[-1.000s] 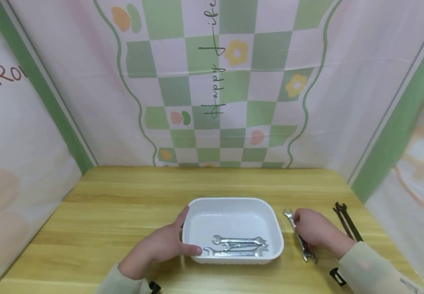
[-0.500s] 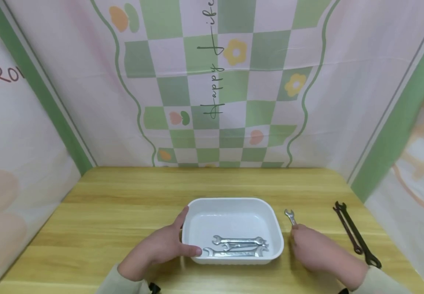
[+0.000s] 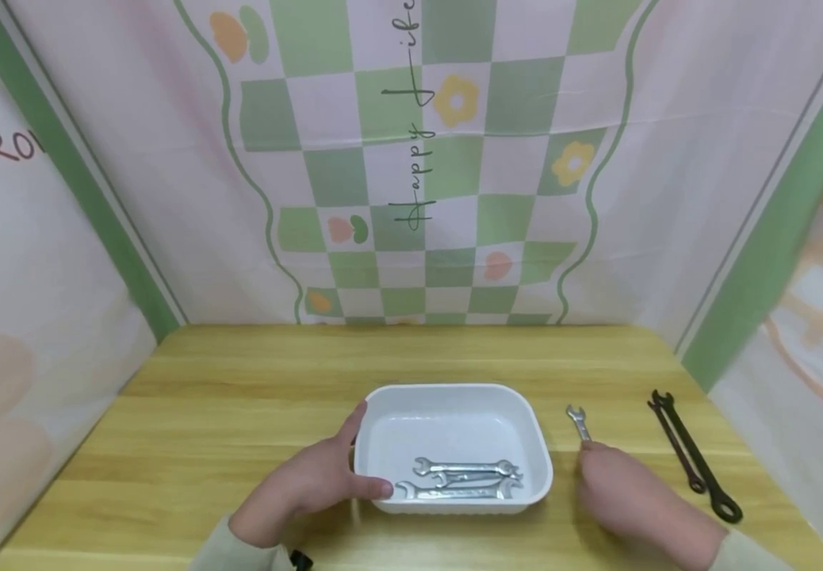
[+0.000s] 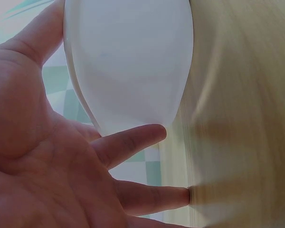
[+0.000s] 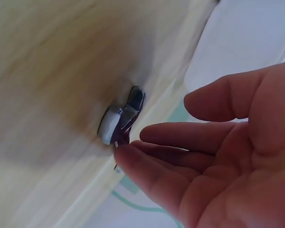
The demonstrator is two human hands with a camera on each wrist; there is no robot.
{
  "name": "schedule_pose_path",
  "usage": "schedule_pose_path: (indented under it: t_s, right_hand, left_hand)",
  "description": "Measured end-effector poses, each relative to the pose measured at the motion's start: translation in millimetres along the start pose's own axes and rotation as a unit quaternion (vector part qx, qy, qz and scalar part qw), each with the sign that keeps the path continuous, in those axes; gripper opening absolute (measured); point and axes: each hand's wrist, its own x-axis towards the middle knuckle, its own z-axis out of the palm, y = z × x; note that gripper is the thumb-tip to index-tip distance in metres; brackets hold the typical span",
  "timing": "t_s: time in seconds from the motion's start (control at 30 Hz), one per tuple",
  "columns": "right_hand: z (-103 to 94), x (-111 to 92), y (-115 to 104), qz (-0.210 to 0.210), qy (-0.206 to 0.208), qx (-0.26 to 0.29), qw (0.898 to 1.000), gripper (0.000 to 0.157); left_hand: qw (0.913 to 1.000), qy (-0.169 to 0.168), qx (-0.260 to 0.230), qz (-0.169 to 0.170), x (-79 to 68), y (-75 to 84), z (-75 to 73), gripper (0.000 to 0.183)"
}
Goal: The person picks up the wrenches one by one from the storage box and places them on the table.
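Note:
My left hand (image 3: 315,480) rests against the left end of a white plastic tray (image 3: 447,388), thumb over the near rim and another finger up along the side. The left wrist view shows its fingers spread and straight against the tray wall (image 4: 128,57). Several silver open-end wrenches (image 3: 463,468) lie in the tray's near part. Right of the tray, my right hand (image 3: 629,492) is low over a silver open-end wrench (image 3: 579,420); only the far jaw end shows in the head view. In the right wrist view the fingertips touch this wrench (image 5: 128,114), and the thumb stands apart.
Two dark wrenches (image 3: 697,452) lie side by side on the wooden table (image 3: 262,373), right of my right hand. A patterned cloth (image 3: 426,159) hangs behind the table, with more cloth at both sides.
My right hand has drawn back towards me, uncovering the dark wrenches, then shifted slightly right. The silver wrench beside the tray has moved slightly right with it. The left hand and tray stay put.

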Motion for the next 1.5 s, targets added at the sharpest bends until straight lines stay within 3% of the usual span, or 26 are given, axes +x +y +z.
schedule_pose_path:
  t_s: [0.2,0.4,0.73,1.07,1.5]
  right_hand:
    - [4.6,1,13,0.007,0.013,-0.034,0.999,0.031]
    - [4.4,2,23,0.009,0.016,-0.033,0.999,0.038]
    - [3.6,-4,46,-0.011,0.054,-0.050,0.997,0.032]
    - [4.9,-11,73,-0.063,0.108,-0.054,0.991,0.023]
    - [1.8,-11,93,-0.051,0.106,-0.074,0.990,0.020]
  left_hand:
    - [1.0000,0.001,0.002,-0.001,0.1,1.7,0.0,0.128]
    - [1.0000,0.001,0.003,-0.005,-0.6,1.6,-0.1,0.128]
    - [1.0000,0.001,0.000,-0.004,-1.9,3.4,-1.0,0.128]
    - [0.9999,0.001,-0.005,-0.010,-3.0,4.9,-1.1,0.128]
    - [0.9998,-0.002,-0.010,-0.015,-1.3,4.9,-1.0,0.128]
